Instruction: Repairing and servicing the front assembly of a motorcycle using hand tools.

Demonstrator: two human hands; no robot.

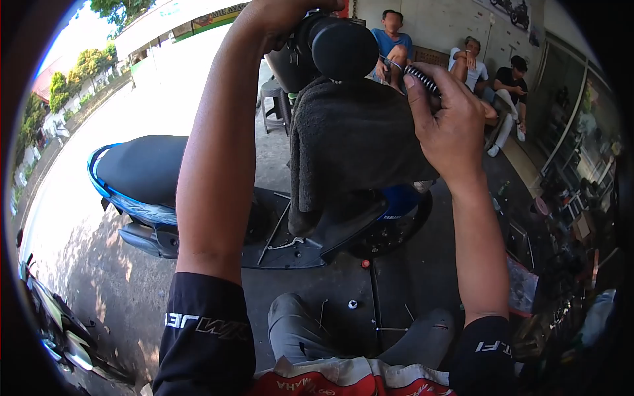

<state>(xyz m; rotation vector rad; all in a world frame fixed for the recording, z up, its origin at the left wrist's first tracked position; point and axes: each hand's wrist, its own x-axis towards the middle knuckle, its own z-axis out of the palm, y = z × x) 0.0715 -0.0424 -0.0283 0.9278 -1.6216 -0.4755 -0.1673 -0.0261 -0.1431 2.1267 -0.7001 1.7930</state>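
My right hand (452, 115) is closed, thumb and fingers pinching a black, ribbed, spring-like piece (422, 79) with pale bands. A thin wire or rod shows at its left end. High up, my left hand (281, 20) is cut by the picture's top edge, its fingers curled at a dark part beside a big round black end (345, 49). What exactly it grips is hidden. Below both hands a dark grey towel (363, 132) drapes over the front of a blue and black scooter (142, 188), whose seat is to the left.
Thin metal tools (290, 244) lie on the scooter's footboard. Between my knees, more rods, a small white round thing (352, 304) and a red cap (365, 264) are on the ground. Several seated people (393, 46) are at the far right. Clutter (574, 231) lines the right side.
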